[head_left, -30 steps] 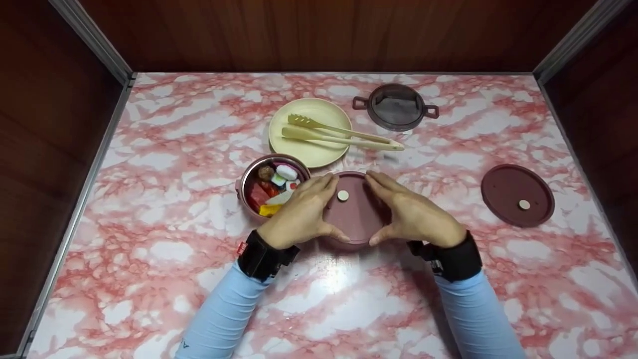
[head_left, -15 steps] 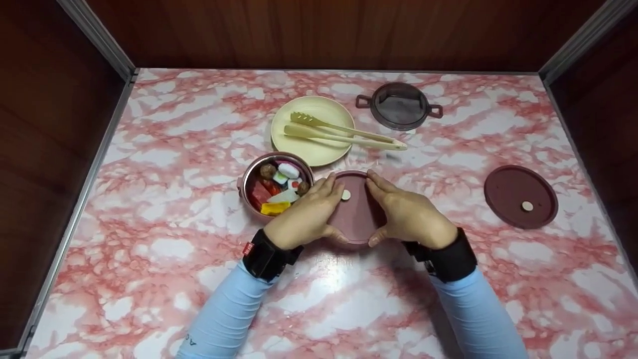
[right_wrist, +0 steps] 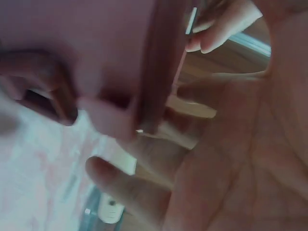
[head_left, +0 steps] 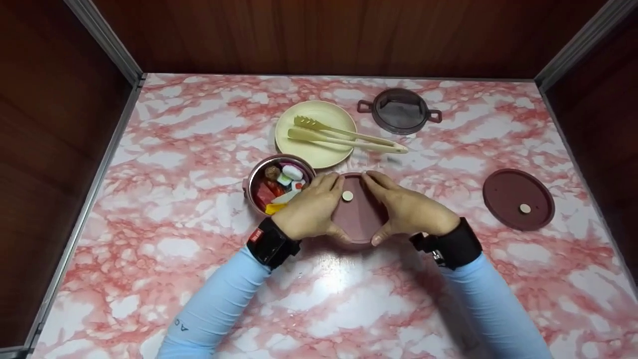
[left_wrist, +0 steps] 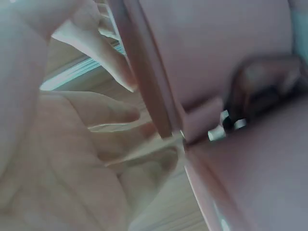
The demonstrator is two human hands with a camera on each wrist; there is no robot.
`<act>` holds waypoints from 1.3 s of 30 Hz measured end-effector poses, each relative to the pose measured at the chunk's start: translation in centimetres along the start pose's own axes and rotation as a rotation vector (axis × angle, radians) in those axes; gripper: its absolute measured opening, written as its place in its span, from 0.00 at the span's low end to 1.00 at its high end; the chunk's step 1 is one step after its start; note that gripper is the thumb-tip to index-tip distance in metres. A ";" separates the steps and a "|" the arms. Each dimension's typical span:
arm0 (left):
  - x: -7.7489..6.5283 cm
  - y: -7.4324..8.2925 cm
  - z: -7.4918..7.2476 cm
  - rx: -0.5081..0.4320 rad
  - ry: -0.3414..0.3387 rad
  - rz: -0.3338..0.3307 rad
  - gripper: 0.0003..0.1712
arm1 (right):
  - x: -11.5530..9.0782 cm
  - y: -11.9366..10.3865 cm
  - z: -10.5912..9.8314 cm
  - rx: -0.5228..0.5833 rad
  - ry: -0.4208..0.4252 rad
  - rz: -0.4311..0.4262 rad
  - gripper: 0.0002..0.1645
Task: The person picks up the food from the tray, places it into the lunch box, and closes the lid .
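A dull pink round lid (head_left: pixel 360 214) with a cream knob lies flat on a pink pot (left_wrist: pixel 216 38) with side handles, mostly hidden from above. My left hand (head_left: pixel 311 207) holds the lid's left rim, fingertips at the far edge and thumb at the near edge. Mirroring it, my right hand (head_left: pixel 411 207) holds the right rim, its thumb apart from the left one. In the right wrist view the lid's rim (right_wrist: pixel 163 57) runs between fingers and thumb. Against the left hand's back stands an uncovered pot (head_left: pixel 246 194) of toy food pieces.
Behind the pots, cream tongs (head_left: pixel 369 145) lie across a cream plate (head_left: pixel 319 158). A dark see-through lidded pot (head_left: pixel 399 112) with two handles stands at the back. Another maroon lid (head_left: pixel 513 192) lies on the marbled table at the right. Dark wooden panels enclose the table's back and sides.
Both hands keep their places at the lid's rim. My forearms have swung slightly outward, and the head view has shifted a little.
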State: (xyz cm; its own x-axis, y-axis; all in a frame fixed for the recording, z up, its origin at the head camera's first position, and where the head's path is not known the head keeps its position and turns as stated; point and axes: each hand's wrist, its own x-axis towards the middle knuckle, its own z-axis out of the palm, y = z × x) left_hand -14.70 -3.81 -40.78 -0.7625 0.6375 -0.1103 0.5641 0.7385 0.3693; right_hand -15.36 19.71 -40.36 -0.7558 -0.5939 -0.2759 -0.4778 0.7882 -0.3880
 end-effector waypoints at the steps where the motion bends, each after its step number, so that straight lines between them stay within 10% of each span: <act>1: 0.1 -0.2 -0.1 0.018 0.001 0.007 0.74 | 0.0 0.3 -0.1 0.012 -0.012 -0.007 0.81; 12: 0.9 -1.8 -1.4 0.024 -0.160 0.012 0.81 | 0.0 0.9 -0.6 0.013 -0.040 0.008 0.77; 26: 1.3 -1.6 -1.2 0.053 -0.135 0.009 0.81 | -0.1 -0.9 -1.6 -0.092 -0.053 0.149 0.79; 39: 1.2 -1.7 -0.8 0.071 -0.183 0.050 0.83 | -0.3 -0.2 -0.2 -0.004 -0.008 -0.063 0.81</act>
State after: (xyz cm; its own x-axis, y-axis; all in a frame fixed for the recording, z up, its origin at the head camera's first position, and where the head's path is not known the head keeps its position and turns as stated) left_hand -16.85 -4.53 -40.80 -0.6664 0.6981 -0.2619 0.6254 0.7146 0.3135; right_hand -15.14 19.76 -40.00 -0.7202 -0.6439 -0.2582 -0.5261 0.7495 -0.4017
